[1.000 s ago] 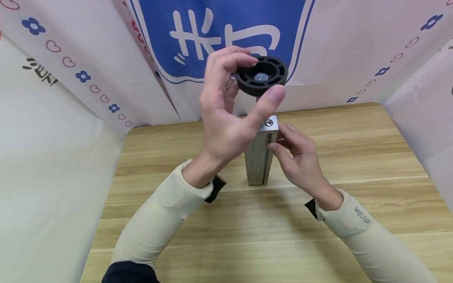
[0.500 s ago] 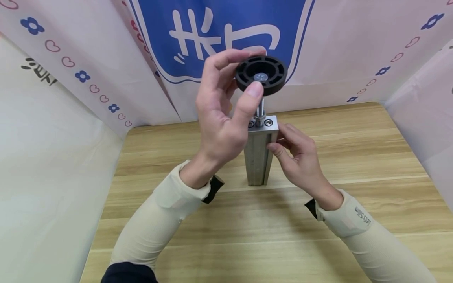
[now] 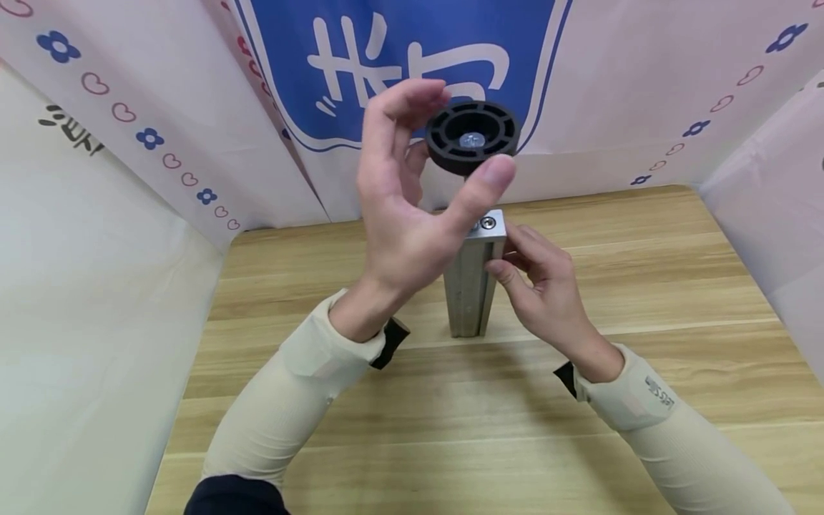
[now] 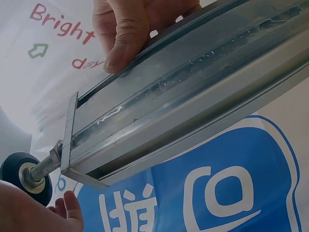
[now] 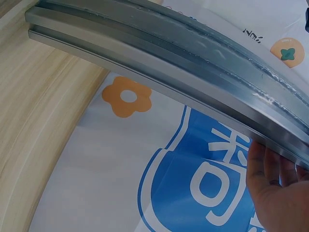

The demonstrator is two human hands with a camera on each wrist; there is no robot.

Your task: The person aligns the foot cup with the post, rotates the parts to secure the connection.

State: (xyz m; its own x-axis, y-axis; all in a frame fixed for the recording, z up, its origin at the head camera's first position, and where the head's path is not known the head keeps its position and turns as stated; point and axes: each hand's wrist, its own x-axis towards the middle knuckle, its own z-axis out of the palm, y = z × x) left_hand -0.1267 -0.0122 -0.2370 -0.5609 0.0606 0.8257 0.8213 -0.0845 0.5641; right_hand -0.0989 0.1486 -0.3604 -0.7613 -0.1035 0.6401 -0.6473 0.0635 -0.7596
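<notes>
An aluminium profile (image 3: 468,290) stands upright on the table, its end plate with screws uppermost. A black round levelling foot (image 3: 473,136) sits above that plate on a threaded stud (image 4: 44,166). My left hand (image 3: 408,222) curves round the foot, thumb at its near rim and index fingertip a little off its far left edge. The thumb and palm hide most of the stud in the head view. My right hand (image 3: 543,286) grips the profile near its top, thumb on the near side and fingers behind.
The wooden table (image 3: 579,443) runs under both forearms. Behind it hangs a printed cloth (image 3: 611,86) with a blue sign, and pale walls (image 3: 84,300) rise at the sides. Each wrist wears a strap with a small black camera (image 3: 391,343).
My left thumb swung inward over the foot, then back out to the rim, while the fingers came off its far edge. The right hand and the profile stayed put.
</notes>
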